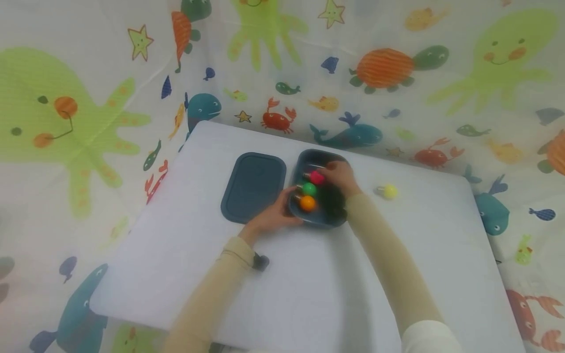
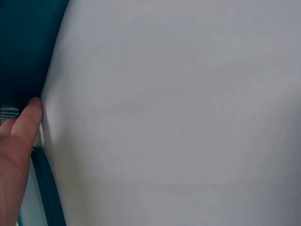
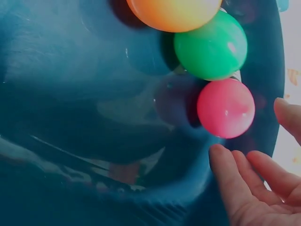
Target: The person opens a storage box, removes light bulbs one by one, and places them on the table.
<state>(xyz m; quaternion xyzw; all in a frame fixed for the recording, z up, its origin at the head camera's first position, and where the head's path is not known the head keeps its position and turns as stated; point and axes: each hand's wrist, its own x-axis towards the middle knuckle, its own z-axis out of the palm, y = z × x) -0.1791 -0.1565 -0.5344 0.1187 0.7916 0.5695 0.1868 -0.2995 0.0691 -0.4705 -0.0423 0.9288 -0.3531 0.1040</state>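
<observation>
"Glossy pink round bulb, where do we see it?"

"Inside the dark-blue rectangular box, just left of our spread right hand."

"And our left hand?"

"Spread against the box's wall. Beyond our right hand, rightward, lies a yellow round bulb."

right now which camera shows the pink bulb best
The right wrist view: the pink bulb looks large and close there. The head view shows it small, by the right hand; the left wrist view doesn't show it.

White surface carrying a dark blue-grey lid, an open container just right, and a yellow bulb farther right.
</observation>
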